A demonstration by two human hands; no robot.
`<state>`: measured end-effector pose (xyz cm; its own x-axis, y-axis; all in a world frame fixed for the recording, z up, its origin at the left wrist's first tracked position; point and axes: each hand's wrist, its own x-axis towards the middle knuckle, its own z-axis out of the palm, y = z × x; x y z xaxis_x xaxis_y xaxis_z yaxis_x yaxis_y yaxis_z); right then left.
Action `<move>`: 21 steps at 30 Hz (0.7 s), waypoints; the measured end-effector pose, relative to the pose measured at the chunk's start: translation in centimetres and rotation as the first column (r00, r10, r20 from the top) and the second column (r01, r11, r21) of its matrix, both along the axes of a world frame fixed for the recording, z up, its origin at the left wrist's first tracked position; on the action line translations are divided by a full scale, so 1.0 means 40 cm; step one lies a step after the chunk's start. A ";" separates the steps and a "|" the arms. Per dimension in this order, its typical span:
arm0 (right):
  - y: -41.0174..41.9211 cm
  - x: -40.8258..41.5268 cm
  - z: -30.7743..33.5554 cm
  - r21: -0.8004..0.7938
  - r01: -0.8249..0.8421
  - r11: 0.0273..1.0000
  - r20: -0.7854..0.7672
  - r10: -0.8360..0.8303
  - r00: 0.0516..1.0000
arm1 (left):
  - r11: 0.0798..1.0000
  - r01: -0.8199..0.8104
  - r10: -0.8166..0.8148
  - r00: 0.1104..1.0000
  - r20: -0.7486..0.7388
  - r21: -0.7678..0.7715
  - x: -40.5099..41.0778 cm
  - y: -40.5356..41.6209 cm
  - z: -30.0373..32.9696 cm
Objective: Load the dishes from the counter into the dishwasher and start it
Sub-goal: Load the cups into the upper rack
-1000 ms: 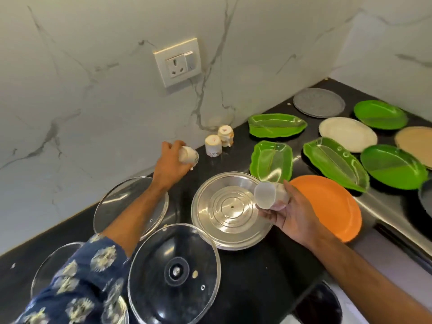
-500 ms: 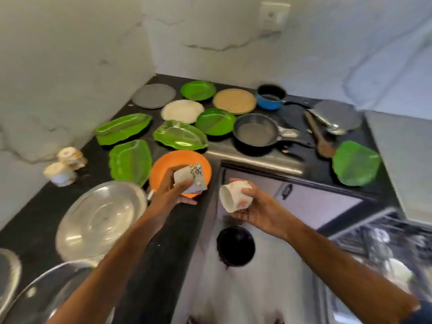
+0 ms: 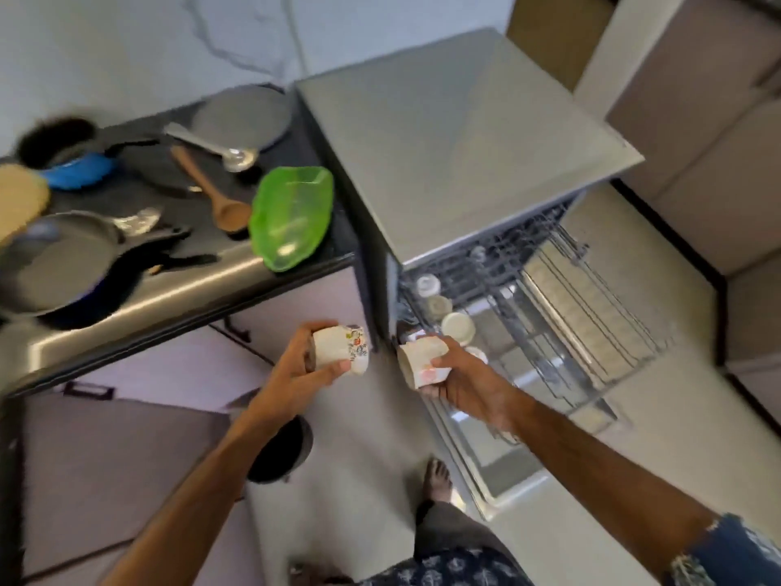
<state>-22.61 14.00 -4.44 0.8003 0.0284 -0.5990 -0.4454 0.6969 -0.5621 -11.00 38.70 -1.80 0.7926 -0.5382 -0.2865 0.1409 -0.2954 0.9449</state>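
My left hand [image 3: 302,365] grips a small white cup with a floral pattern [image 3: 340,348], held over the floor beside the counter's end. My right hand [image 3: 460,380] grips a second white cup [image 3: 422,361] at the left front corner of the pulled-out wire rack [image 3: 583,315] of the open dishwasher [image 3: 456,133]. Several pale cups [image 3: 456,325] stand along the rack's left side. The picture is blurred by motion.
The dark counter [image 3: 139,306] at left carries a green leaf-shaped plate [image 3: 291,217], a wooden spoon [image 3: 211,188], a steel ladle [image 3: 211,145], a frying pan [image 3: 55,264], a blue saucepan [image 3: 72,167] and a grey round plate [image 3: 241,120]. A black bin [image 3: 283,454] and my bare foot [image 3: 437,484] are on the floor.
The view has swung right from the counter to the dishwasher. Both hands, each carrying a cup, have travelled from the counter to the rack; the right hand now reaches its corner.
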 end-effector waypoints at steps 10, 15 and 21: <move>-0.358 -0.197 -0.231 -0.624 -0.036 0.781 -0.240 -0.148 0.959 | 0.891 0.434 -0.438 0.899 -0.003 0.135 0.003 -0.470 -0.175; -0.395 -0.223 -0.354 -0.813 -0.307 0.495 -0.356 -0.007 0.934 | 0.814 0.544 -0.564 0.824 0.054 0.203 0.001 -0.610 -0.275; -0.337 -0.207 -0.514 -0.863 -0.478 0.160 -0.474 0.067 0.878 | 0.718 0.624 -0.683 0.717 0.140 0.308 0.034 -0.684 -0.408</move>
<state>-30.91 0.50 -25.01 0.6784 -0.5315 -0.5072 -0.7344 -0.4719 -0.4878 -9.64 11.35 -18.13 0.3219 -0.8893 -0.3247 -0.3767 -0.4350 0.8179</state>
